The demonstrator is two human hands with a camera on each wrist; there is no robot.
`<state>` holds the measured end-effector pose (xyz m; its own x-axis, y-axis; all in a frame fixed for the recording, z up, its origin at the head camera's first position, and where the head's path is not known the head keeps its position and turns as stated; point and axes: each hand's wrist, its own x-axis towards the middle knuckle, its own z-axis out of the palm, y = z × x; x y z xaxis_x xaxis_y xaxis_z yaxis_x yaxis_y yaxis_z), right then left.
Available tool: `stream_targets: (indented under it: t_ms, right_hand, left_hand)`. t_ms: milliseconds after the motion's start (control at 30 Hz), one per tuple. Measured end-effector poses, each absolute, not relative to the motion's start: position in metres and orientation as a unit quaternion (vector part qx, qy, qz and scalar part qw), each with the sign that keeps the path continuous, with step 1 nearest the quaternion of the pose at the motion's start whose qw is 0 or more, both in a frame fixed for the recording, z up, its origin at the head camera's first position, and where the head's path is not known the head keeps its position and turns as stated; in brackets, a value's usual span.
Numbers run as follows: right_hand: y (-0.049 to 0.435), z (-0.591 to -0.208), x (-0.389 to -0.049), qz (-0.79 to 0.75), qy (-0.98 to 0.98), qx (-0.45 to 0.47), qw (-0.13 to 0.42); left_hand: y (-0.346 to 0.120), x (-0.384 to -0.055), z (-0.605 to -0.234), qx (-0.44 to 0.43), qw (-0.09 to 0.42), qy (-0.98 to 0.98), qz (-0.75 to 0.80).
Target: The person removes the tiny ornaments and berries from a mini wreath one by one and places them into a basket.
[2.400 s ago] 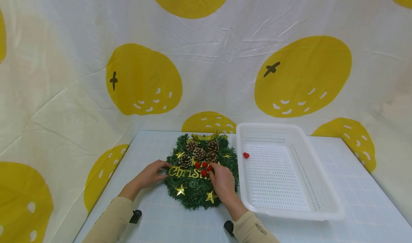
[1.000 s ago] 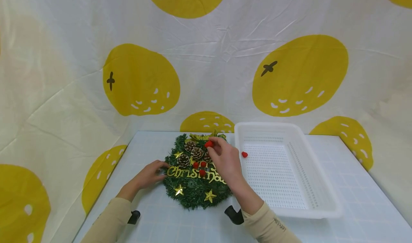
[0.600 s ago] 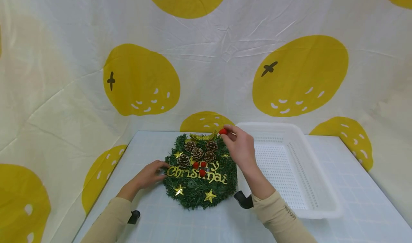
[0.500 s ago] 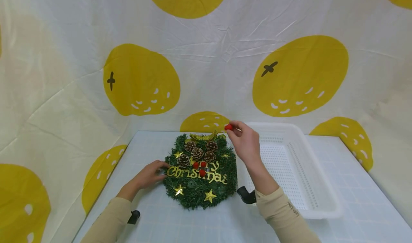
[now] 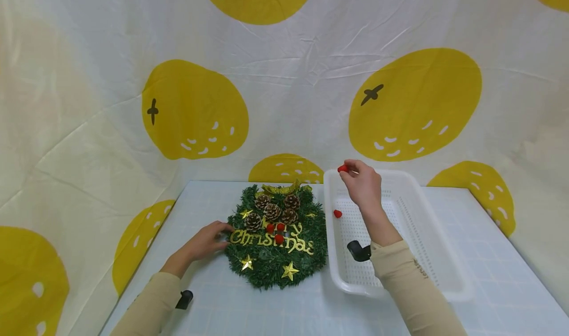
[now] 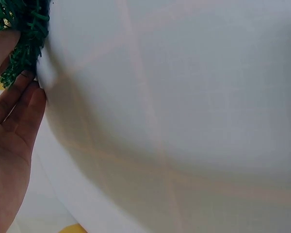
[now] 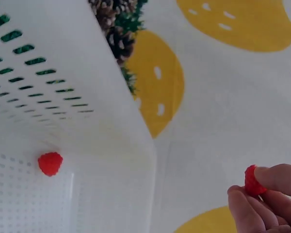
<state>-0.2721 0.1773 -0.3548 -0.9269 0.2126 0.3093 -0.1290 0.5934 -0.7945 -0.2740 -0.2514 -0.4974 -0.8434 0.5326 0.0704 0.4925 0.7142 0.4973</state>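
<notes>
My right hand (image 5: 365, 185) pinches a red berry (image 7: 254, 180), bumpy like a raspberry, between thumb and fingertips. It is raised over the back left part of the white plastic basket (image 5: 329, 217). Inside that basket, by its left wall, lies another red berry (image 5: 338, 214). A green Christmas wreath (image 5: 266, 272) lies left of the basket, with 3 red berries (image 5: 278, 238) on its gold "Merry Christmas" lettering (image 5: 300, 246). My left hand (image 5: 206, 242) holds the wreath's left edge, thumb on one side and fingers on the other.
On the wreath are several pine cones (image 5: 272, 211), gold stars (image 5: 290, 271) and a gold ribbon (image 5: 282, 189) at the top. The table (image 5: 249, 311) has a pale checked cloth. A white curtain (image 5: 289, 94) with yellow fruit prints hangs behind.
My right hand has taken a red berry off the right of the wreath's lettering, lifted it, and carried it right over the basket. My left hand has stayed at the wreath's edge.
</notes>
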Motion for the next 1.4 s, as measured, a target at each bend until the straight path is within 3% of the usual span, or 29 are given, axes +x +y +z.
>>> stream_targets:
  t_ms: [867, 1400]
  right_hand:
    - [0.214, -0.4, -0.295, 0.389, -0.91, -0.067, 0.127]
    - [0.219, -0.414, -0.298, 0.373, -0.925, -0.054, 0.054]
  left_hand:
    - [-0.251, -0.274, -0.497, 0.279, 0.041, 0.926, 0.252]
    - [-0.252, -0.275, -0.497, 0.278, 0.047, 0.923, 0.261]
